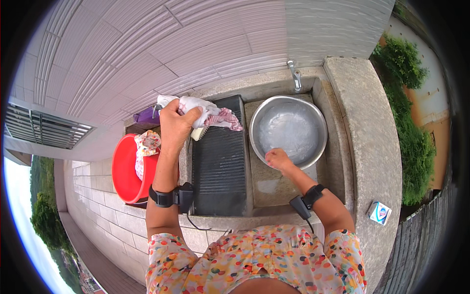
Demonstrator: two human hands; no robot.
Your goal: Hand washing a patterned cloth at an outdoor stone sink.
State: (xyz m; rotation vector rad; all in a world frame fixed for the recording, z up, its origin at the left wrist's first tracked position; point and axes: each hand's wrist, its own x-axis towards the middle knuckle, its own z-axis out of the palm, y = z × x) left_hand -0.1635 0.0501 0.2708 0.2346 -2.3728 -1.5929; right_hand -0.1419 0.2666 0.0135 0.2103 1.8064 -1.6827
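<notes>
Wrist straps sat on both forearms. Her left hand [175, 122] clutched a bunched white and pink cloth [208, 113] at the far end of the black washboard [219, 161]; dripping, it could slip off. Her right hand [277, 159], fingers curled, gripped the steel basin [289, 131] rim, which might tip.

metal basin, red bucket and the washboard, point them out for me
metal basin [289, 128], head view, on its watery inner bottom
red bucket [125, 171], head view, on its inner wall
black ribbed washboard [219, 166], head view, on its ridged middle
</notes>
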